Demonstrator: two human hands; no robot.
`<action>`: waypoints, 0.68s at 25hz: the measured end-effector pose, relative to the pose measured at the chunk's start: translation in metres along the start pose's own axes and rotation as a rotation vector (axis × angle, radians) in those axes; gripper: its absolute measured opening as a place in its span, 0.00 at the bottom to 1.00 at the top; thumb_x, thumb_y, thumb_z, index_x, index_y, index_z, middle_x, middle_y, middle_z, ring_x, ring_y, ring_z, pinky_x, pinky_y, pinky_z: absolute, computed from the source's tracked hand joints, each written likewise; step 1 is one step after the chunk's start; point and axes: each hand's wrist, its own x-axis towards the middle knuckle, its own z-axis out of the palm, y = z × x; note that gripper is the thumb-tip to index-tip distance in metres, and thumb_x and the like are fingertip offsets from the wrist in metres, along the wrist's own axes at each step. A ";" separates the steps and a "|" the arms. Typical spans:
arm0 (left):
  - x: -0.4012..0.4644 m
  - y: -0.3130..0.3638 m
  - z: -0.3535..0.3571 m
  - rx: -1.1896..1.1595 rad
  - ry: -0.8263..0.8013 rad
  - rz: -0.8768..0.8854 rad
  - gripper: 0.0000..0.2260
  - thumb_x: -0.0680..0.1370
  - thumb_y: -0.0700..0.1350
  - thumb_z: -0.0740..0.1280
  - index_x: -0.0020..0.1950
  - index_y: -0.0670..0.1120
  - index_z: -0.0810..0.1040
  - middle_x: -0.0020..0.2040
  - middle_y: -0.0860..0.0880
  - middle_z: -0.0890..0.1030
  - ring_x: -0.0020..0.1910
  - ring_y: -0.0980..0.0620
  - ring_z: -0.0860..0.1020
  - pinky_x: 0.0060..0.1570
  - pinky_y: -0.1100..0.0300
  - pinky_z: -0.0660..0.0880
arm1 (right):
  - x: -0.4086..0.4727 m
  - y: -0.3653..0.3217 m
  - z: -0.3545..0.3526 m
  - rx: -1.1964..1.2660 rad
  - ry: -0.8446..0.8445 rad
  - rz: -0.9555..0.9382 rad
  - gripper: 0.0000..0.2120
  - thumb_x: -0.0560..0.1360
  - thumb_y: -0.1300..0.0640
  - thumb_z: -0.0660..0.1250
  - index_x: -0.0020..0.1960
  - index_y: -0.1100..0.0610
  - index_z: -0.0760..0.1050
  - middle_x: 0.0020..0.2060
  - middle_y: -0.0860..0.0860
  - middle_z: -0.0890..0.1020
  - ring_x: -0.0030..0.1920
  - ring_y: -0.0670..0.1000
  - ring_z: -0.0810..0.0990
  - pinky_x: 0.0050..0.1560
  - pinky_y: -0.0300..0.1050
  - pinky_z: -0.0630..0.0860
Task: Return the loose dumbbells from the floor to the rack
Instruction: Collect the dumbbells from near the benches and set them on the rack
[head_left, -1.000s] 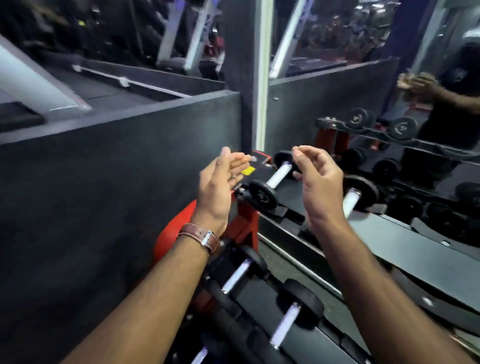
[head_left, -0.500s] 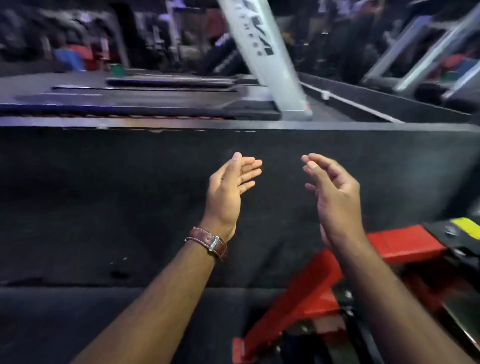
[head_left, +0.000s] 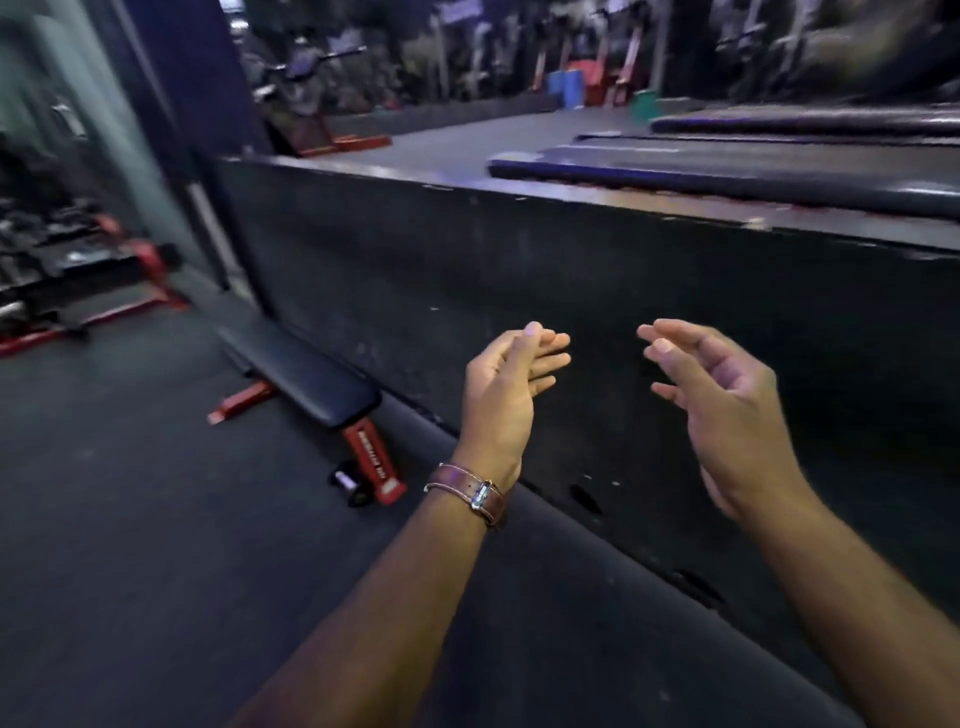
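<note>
**Hands near, bench and dumbbell to the left**

Left hand (head_left: 501, 395) and right hand (head_left: 727, 415) are raised side by side, apart, before a platform wall (head_left: 597, 312). Left of them, a bench (head_left: 301, 376) lies along the wall; a dumbbell (head_left: 349, 488) rests on the floor (head_left: 130, 519) beside its near foot. A rack (head_left: 62, 270) stands far left.

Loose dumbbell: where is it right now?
In the head view, the dumbbell lies on the floor, left of centre, beside the red foot of the black bench, left of the left hand.
</note>
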 end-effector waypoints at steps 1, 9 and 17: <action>0.016 0.000 -0.036 0.011 0.048 0.003 0.14 0.84 0.48 0.59 0.54 0.41 0.80 0.55 0.43 0.85 0.54 0.46 0.84 0.57 0.50 0.77 | 0.011 0.009 0.039 0.008 -0.042 0.013 0.11 0.79 0.56 0.68 0.60 0.53 0.81 0.56 0.46 0.85 0.59 0.45 0.82 0.57 0.44 0.77; 0.089 -0.017 -0.256 0.045 0.416 -0.055 0.14 0.84 0.47 0.59 0.50 0.42 0.81 0.53 0.43 0.86 0.54 0.46 0.84 0.57 0.50 0.78 | 0.063 0.085 0.274 0.008 -0.360 0.171 0.09 0.78 0.55 0.69 0.58 0.53 0.81 0.54 0.47 0.86 0.54 0.40 0.83 0.57 0.44 0.78; 0.183 -0.106 -0.420 -0.061 0.753 -0.267 0.12 0.82 0.49 0.62 0.49 0.43 0.79 0.52 0.42 0.86 0.50 0.44 0.84 0.50 0.52 0.77 | 0.144 0.202 0.472 -0.047 -0.548 0.345 0.07 0.76 0.54 0.71 0.54 0.53 0.82 0.44 0.46 0.86 0.46 0.41 0.83 0.53 0.47 0.80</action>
